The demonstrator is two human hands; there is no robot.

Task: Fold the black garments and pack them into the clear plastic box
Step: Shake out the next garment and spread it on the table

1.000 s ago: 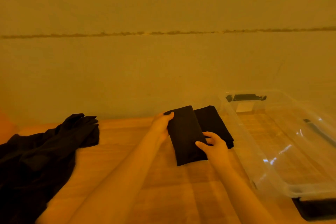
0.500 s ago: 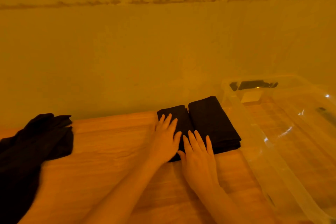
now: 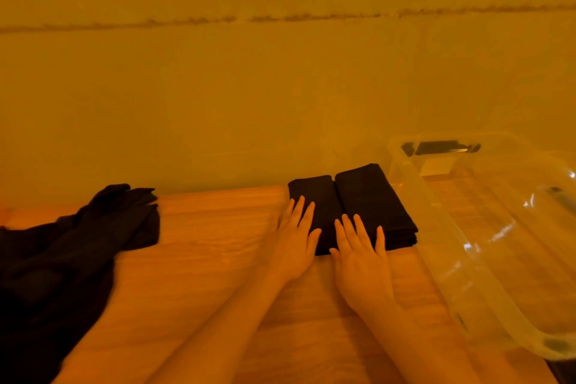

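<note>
Folded black garments sit side by side on the wooden table, just left of the clear plastic box; left hand and right hand lie flat, fingers spread, pressing the near edges, same as half a second ago. Can't read the box's label. Unfolded black pile lies far left

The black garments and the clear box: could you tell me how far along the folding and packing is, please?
Done: two folded garments, the left folded garment and the right folded garment, lie side by side beside the clear plastic box. In hand: the left hand and right hand press flat on them. Left: the unfolded black pile needs folding, and no garment shows in the box.
</note>
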